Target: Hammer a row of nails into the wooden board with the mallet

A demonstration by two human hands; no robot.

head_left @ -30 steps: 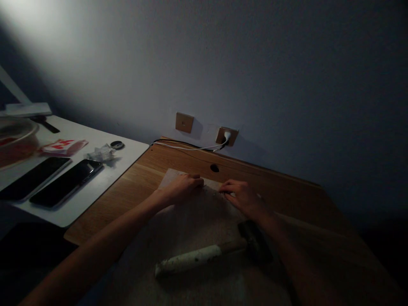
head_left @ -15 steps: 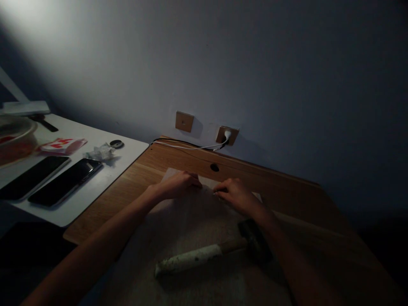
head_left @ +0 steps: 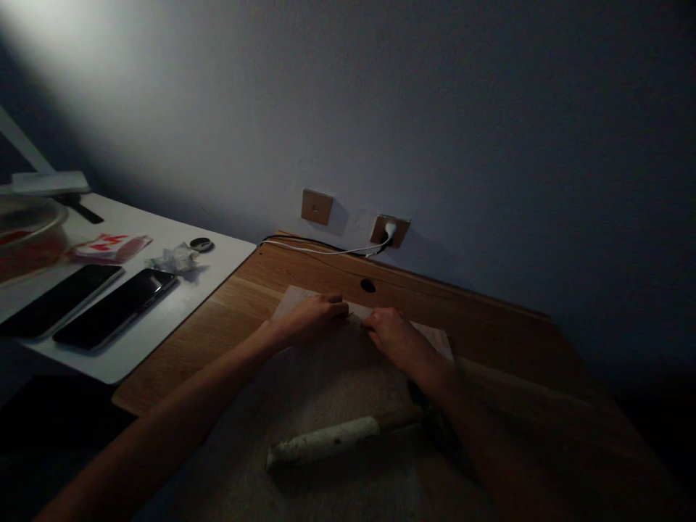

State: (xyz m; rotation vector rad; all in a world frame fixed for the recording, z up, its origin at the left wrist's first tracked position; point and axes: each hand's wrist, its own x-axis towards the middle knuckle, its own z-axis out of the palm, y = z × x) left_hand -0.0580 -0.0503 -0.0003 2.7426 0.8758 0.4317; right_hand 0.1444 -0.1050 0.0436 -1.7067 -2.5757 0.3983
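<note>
Left hand: The left hand (head_left: 318,317) is near the centre of the frame, at the far edge of the board, fingers curled inward and touching its surface; whether anything is held beneath them cannot be told.
Right hand: The right hand (head_left: 392,330) is just right of centre, with thumb and fingertips drawn together and facing the left hand across a narrow gap; too dark to tell whether they pinch anything.
Board: A flat pale board (head_left: 326,384) lies from frame centre to the lower edge, on the wooden desk (head_left: 217,319); tiny specks show on it between the hands, too small to identify.
Hammer: The hammer (head_left: 331,438) lies across the board at lower centre, its pale-wrapped grip to the left; the dark head is partly hidden by the right forearm.
Wooden desk fittings: A round dark hole (head_left: 368,286) sits above the gap between the hands; a white cable (head_left: 320,252) runs along the rear edge.
Wall: Two plates are fixed at upper centre; the right-hand socket plate (head_left: 402,229) carries a white plug (head_left: 390,230).
White desk: The white desk (head_left: 228,250), left of frame, bears two dark-screened phones (head_left: 117,308) side by side, a crumpled wrapper (head_left: 177,259), a small round item (head_left: 201,245), a red-and-white packet (head_left: 112,248) and a clear tub (head_left: 30,243) cut by the frame edge.
</note>
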